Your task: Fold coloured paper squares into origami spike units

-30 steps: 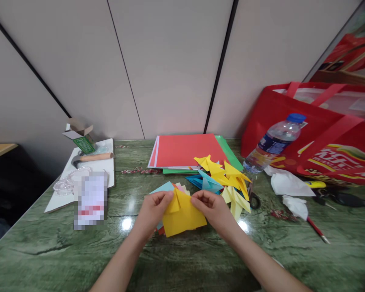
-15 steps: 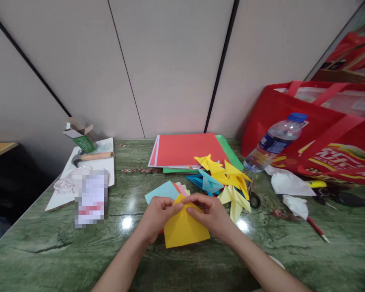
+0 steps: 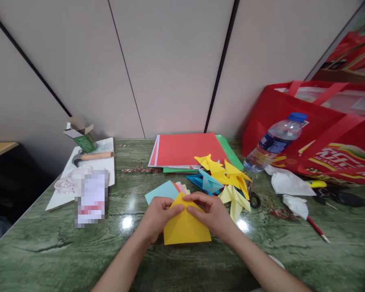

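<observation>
A sheet of yellow paper (image 3: 187, 231), folded to a point at its top, is held between both hands near the front of the table. My left hand (image 3: 159, 215) pinches its left upper edge with thumb and fingers. On the other side, my right hand (image 3: 211, 211) grips the upper right part, thumb pressed near the middle crease. Behind the left hand lie loose coloured sheets, a light blue sheet (image 3: 161, 192) among them. Several folded yellow paper shapes (image 3: 220, 170), a blue folded shape (image 3: 209, 182) and a pale yellow one (image 3: 235, 200) lie beyond the right hand.
A stack of red paper (image 3: 188, 150) lies by the wall. To the right are a water bottle (image 3: 275, 140), a red bag (image 3: 322, 125), scissors (image 3: 254, 199) and crumpled tissue (image 3: 296, 206). On the left, a white board (image 3: 105, 178) bears a sickle (image 3: 95, 156) and a small box (image 3: 83, 140).
The yellow paper has tilted slightly, its lower edge now more level and a little higher. Both thumbs have shifted slightly near its crease; the hands keep their hold.
</observation>
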Action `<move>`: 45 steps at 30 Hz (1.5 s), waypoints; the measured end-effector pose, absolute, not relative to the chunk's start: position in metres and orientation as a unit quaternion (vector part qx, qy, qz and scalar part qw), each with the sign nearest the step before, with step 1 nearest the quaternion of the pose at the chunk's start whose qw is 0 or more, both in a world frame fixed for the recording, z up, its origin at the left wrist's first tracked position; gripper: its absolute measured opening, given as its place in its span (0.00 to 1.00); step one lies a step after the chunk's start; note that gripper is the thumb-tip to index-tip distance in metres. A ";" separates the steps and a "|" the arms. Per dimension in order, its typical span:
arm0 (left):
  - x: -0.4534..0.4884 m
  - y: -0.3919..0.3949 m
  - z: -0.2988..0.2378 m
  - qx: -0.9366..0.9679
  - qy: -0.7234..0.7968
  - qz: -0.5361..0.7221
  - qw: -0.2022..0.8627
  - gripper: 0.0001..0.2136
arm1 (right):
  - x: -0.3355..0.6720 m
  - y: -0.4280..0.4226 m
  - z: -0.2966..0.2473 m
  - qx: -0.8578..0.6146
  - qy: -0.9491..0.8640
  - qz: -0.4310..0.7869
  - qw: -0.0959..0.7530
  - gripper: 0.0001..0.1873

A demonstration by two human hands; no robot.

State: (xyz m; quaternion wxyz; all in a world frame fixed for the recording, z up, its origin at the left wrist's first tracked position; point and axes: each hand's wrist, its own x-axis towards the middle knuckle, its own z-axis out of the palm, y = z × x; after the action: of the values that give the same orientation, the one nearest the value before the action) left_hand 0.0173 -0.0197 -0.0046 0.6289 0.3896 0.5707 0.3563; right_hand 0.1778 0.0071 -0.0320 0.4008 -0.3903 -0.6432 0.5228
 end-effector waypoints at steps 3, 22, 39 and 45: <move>0.018 -0.020 -0.004 0.386 0.576 0.358 0.626 0.15 | 0.177 0.007 -0.033 -0.388 -0.641 0.526 0.402 0.10; 0.019 -0.020 -0.007 0.392 0.588 0.357 0.610 0.16 | 0.177 0.003 -0.029 -0.396 -0.638 0.534 0.389 0.09; 0.030 -0.025 -0.003 0.640 0.568 0.297 0.425 0.18 | 0.177 0.003 -0.019 -0.399 -0.616 0.561 0.383 0.10; 0.027 -0.026 -0.005 0.671 0.557 0.274 0.406 0.17 | 0.180 0.003 -0.014 -0.369 -0.628 0.559 0.395 0.15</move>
State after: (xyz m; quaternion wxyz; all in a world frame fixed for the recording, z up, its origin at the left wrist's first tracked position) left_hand 0.0268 -0.0255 -0.0048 0.4055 0.6709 0.5568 0.2744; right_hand 0.1802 0.0032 -0.0138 0.3953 -0.3691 -0.6284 0.5591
